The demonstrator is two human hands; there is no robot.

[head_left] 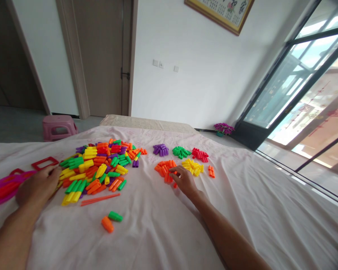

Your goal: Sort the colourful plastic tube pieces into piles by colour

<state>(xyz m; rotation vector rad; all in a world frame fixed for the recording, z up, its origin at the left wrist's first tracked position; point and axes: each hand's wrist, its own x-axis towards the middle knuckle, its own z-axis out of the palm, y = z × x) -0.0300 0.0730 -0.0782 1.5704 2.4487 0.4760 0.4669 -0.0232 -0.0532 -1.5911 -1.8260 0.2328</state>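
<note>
My left hand (41, 187) is at the left edge of a mixed pile of plastic building pieces (101, 163) in yellow, orange, green, purple and red. Its fingers are curled, and whatever they hold is hidden. Over a small heap of orange plastic pieces (163, 167) is my right hand (184, 180), its bent fingers somewhat apart at the heap's near right side; I make out no piece clearly gripped. Yellow pieces (195, 167) lie just beyond that hand. Purple pieces (160, 149), green pieces (181, 152) and red pieces (199, 154) form separate heaps behind.
A joined orange pair (211, 171) lies right of the yellow heap. Nearer me are thin orange sticks (100, 199), a loose green piece (115, 216) and an orange one (107, 224). Red frames (45, 163) and a pink bag (5, 187) lie left on the creased cloth (157, 232).
</note>
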